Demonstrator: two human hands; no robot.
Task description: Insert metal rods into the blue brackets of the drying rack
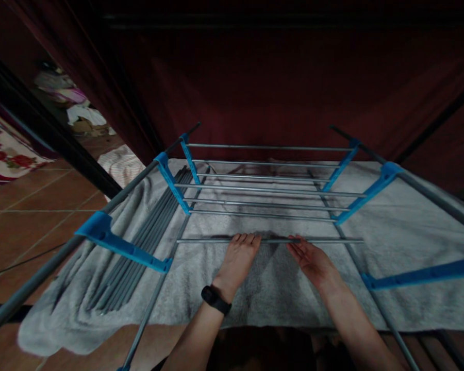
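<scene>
A thin grey metal rod [274,240] lies level across the front of a half-built drying rack, held in both my hands. My left hand [243,255], with a black band on its wrist, has its fingers wrapped over the rod left of its middle. From below, my right hand [312,262] pinches the rod with its fingertips, right of the middle. Beyond it, several rods [270,190] span between blue plastic brackets [174,183]. Two nearer brackets, a left blue bracket [127,250] and a right blue bracket [421,275], have no rods between them.
A bundle of loose grey rods [143,242] lies on the grey towel [274,288] to the left. Long side tubes [116,201] flank the work. A dark red panel [263,87] rises behind. Tiled floor [42,196] and piled cloths [85,116] show at left.
</scene>
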